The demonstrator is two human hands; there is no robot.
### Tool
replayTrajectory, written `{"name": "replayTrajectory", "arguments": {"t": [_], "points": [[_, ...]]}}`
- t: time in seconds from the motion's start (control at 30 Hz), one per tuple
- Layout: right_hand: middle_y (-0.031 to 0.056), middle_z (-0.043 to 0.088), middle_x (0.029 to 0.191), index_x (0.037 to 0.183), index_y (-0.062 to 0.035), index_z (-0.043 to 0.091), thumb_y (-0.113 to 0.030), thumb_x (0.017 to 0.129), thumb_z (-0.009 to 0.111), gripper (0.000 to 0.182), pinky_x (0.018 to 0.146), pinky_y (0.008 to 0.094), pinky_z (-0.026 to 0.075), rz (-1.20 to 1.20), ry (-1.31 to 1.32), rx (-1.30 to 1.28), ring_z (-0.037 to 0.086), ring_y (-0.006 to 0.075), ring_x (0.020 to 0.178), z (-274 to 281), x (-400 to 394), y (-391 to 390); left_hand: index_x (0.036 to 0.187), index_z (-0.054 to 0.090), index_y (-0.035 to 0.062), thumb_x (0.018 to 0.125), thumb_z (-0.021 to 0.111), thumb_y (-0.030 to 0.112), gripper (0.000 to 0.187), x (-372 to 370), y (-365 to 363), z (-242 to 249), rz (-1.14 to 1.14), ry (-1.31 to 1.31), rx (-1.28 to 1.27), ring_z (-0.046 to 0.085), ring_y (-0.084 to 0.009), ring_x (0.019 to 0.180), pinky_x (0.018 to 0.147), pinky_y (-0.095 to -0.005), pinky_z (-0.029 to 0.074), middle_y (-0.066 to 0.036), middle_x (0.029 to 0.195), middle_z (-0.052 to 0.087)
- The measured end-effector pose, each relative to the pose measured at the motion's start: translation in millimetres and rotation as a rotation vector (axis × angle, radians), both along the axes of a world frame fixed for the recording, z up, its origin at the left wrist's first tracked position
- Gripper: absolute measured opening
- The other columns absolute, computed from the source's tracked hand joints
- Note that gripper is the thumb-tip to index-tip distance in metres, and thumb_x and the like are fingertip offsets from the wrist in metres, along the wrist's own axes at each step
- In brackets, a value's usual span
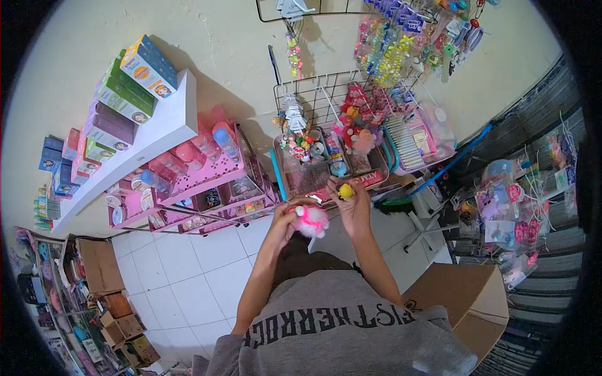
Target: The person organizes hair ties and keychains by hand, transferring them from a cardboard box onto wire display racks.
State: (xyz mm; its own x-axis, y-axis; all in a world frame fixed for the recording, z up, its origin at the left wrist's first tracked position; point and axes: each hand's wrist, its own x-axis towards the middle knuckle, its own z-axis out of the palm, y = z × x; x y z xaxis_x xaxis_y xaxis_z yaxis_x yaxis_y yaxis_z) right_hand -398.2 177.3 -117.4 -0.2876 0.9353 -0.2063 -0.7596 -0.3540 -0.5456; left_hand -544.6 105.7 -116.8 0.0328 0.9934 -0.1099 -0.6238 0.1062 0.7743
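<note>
My left hand [284, 224] is closed around a fluffy pink-and-white pompom trinket [311, 220], held in front of my body. Just to its right, my right hand [354, 210] grips a small yellow trinket [345, 190] at the fingertips; its exact kind is too small to make out. Both hands are raised near the front edge of a wire mesh basket [307, 178]. Inside that basket are small figurine trinkets [301, 147], a blue-lidded round tin [339, 168] and a fluffy peach-coloured pompom [363, 143].
Left of the basket stands a pink tiered rack [207, 172] with bottles, below a white wall shelf [169, 116] of boxes. A pink-and-teal tray [407, 141] is at the right. An open cardboard box [454, 291] sits by my right side. Packaged goods [511, 213] hang from the shutter.
</note>
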Motion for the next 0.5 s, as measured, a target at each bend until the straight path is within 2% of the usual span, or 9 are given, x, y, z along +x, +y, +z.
{"name": "replayTrajectory", "arguments": {"t": [0.03, 0.1, 0.13, 0.17, 0.2, 0.23, 0.3, 0.43, 0.5], "points": [[0.0219, 0.047, 0.096, 0.089, 0.0023, 0.042, -0.018, 0.078, 0.041, 0.023, 0.083, 0.0366, 0.037, -0.003, -0.002, -0.001, 0.046, 0.0292, 0.094, -1.9, 1.7, 2.4, 0.089, 0.050, -0.0067, 0.065, 0.048, 0.010, 0.030, -3.3, 0.5, 3.0, 0.013, 0.097, -0.001, 0.048, -0.0185, 0.088, 0.079, -0.0295, 0.038, -0.012, 0.095, 0.049], [0.0170, 0.051, 0.087, 0.084, -0.0011, 0.043, -0.015, 0.076, 0.045, 0.016, 0.076, 0.0317, 0.041, 0.017, -0.138, 0.152, 0.051, 0.0257, 0.083, -5.1, 4.7, 7.7, 0.085, 0.054, -0.0038, 0.063, 0.050, 0.012, 0.027, -9.0, 1.8, 10.3, 0.016, 0.156, -0.006, 0.049, -0.0182, 0.085, 0.076, -0.0284, 0.037, -0.011, 0.090, 0.051], [0.0170, 0.051, 0.087, 0.084, -0.0011, 0.043, -0.015, 0.076, 0.045, 0.016, 0.076, 0.0317, 0.041, 0.014, -0.139, 0.151, 0.051, 0.0257, 0.083, -9.0, 7.3, 10.8, 0.084, 0.054, -0.0025, 0.062, 0.051, 0.012, 0.027, -12.8, 3.6, 12.3, -0.004, 0.367, 0.059, 0.048, -0.0177, 0.084, 0.075, -0.0274, 0.037, -0.010, 0.088, 0.051], [0.0136, 0.052, 0.085, 0.085, -0.0018, 0.045, -0.014, 0.075, 0.048, 0.016, 0.073, 0.0289, 0.041, 0.170, -0.148, 0.186, 0.051, 0.0212, 0.080, -13.9, 9.7, 13.8, 0.084, 0.055, -0.0012, 0.061, 0.051, 0.012, 0.027, -15.2, 5.3, 15.3, -0.023, 0.579, 0.124, 0.048, -0.0172, 0.082, 0.074, -0.0264, 0.036, -0.009, 0.086, 0.052], [0.0103, 0.052, 0.083, 0.086, -0.0025, 0.047, -0.013, 0.073, 0.050, 0.017, 0.070, 0.0261, 0.041, 0.327, -0.157, 0.221, 0.051, 0.0168, 0.077, -11.4, 9.5, 14.8, 0.082, 0.056, 0.0001, 0.060, 0.051, 0.011, 0.025, -15.5, 6.1, 21.8, -0.050, 0.588, 0.134, 0.048, -0.0166, 0.079, 0.072, -0.0257, 0.035, -0.008, 0.082, 0.052], [0.0103, 0.052, 0.083, 0.086, -0.0025, 0.047, -0.013, 0.073, 0.050, 0.017, 0.070, 0.0261, 0.041, 0.326, -0.158, 0.222, 0.051, 0.0168, 0.077, -8.5, 7.7, 13.8, 0.082, 0.056, 0.0001, 0.060, 0.051, 0.011, 0.025, -15.4, 6.8, 22.0, -0.051, 0.587, 0.135, 0.048, -0.0166, 0.079, 0.072, -0.0257, 0.035, -0.008, 0.082, 0.052], [0.0065, 0.052, 0.081, 0.087, -0.0020, 0.050, -0.014, 0.069, 0.056, 0.022, 0.064, 0.0220, 0.039, 0.588, -0.641, 0.456, 0.049, 0.0106, 0.074, -0.3, 1.3, 11.4, 0.081, 0.056, -0.0007, 0.059, 0.050, 0.010, 0.025, -15.4, 8.3, 22.3, -0.124, 0.678, 0.135, 0.048, -0.0161, 0.079, 0.072, -0.0264, 0.036, -0.008, 0.082, 0.053], [0.0044, 0.054, 0.077, 0.084, -0.0014, 0.054, -0.013, 0.067, 0.060, 0.022, 0.061, 0.0200, 0.038, 0.772, -0.775, 0.641, 0.049, 0.0085, 0.070, -2.7, 3.7, 19.2, 0.079, 0.056, -0.0007, 0.059, 0.049, 0.007, 0.023, -19.0, 9.0, 21.0, -0.061, 0.587, 0.089, 0.048, -0.0150, 0.078, 0.072, -0.0259, 0.036, -0.007, 0.081, 0.053], [-0.0010, 0.050, 0.058, 0.078, -0.0015, 0.056, -0.012, 0.067, 0.060, 0.016, 0.045, 0.0196, 0.035, 0.865, -0.797, 0.603, 0.045, 0.0059, 0.049, -4.3, 3.4, 24.8, 0.078, 0.055, -0.0014, 0.057, 0.048, 0.002, 0.023, -36.4, 9.2, 14.0, 0.122, 0.573, 0.154, 0.048, -0.0135, 0.077, 0.070, -0.0238, 0.036, -0.007, 0.080, 0.052]]}}
